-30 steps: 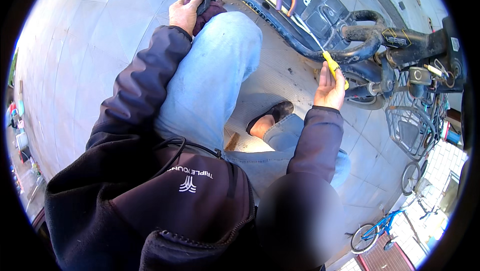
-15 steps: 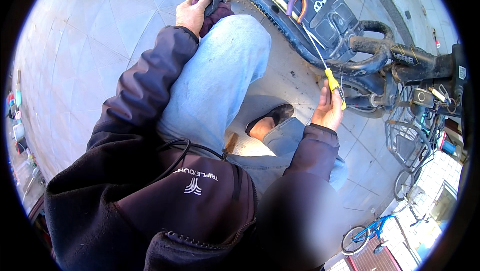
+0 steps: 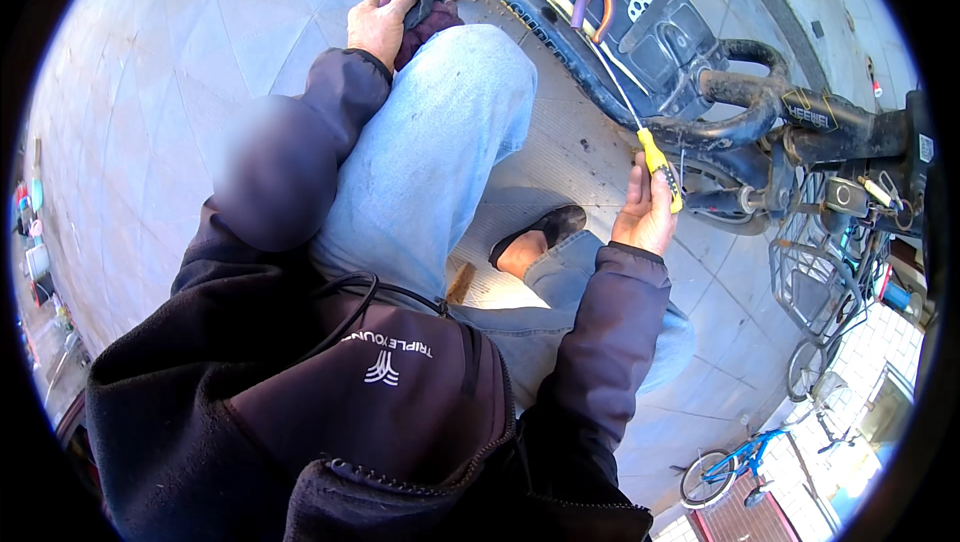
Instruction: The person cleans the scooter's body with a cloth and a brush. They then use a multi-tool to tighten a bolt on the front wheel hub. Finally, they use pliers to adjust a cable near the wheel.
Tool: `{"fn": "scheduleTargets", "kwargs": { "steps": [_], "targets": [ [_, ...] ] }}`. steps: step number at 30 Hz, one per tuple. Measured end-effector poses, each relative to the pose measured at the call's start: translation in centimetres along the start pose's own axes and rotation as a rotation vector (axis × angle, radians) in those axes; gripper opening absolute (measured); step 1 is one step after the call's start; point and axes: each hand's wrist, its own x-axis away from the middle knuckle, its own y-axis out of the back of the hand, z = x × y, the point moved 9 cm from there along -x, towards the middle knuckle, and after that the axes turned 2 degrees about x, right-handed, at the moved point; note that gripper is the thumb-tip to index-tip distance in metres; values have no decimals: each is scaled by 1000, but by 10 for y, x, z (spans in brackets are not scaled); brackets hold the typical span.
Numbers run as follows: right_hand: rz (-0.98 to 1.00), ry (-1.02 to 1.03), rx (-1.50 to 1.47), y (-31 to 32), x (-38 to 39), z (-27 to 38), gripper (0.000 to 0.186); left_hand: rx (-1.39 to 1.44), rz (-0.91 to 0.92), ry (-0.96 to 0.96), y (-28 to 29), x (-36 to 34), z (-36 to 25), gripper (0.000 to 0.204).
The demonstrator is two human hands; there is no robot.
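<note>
At upper centre, beside my raised denim-clad knee (image 3: 440, 112), my left hand (image 3: 378, 24) grips a crumpled maroon-and-grey cloth (image 3: 418, 12). On the right, my right hand (image 3: 645, 204) holds the yellow-and-black handle of a screwdriver (image 3: 655, 162). Its long thin shaft points up-left over the footboard edge of a black electric bike (image 3: 740, 92); where the tip rests I cannot make out exactly. Pliers with purple-and-orange handles (image 3: 597, 4) lie on that footboard (image 3: 665, 67), beside a small silver plate with holes (image 3: 643, 4) and a dark flat bar.
My sandalled foot (image 3: 528, 242) is on the tiled floor (image 3: 180, 62) below the bike. Behind are a wire basket (image 3: 810, 282) and, at lower right, a blue bicycle (image 3: 730, 472) near a white brick wall. Assorted clutter (image 3: 40, 272) lines the far left edge.
The bike and pliers have shifted down and right in the view. My right hand and screwdriver sit a little lower and further left; my left hand keeps hold of the cloth.
</note>
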Motion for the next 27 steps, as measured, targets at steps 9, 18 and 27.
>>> {"fn": "scheduleTargets", "kwargs": {
  "steps": [9, 18, 27],
  "targets": [
    [-12, 3, -14, -2, 0, -3, 30, 20, -7, 21, 1, -2, 3, 41],
    [-7, 16, -41, -29, 2, -20, 33, 21, 7, 15, -3, 4, -1, 39],
    [-25, 27, -31, -48, 5, -31, 38, -64, -12, -8, 0, 4, -5, 39]
  ]
}}
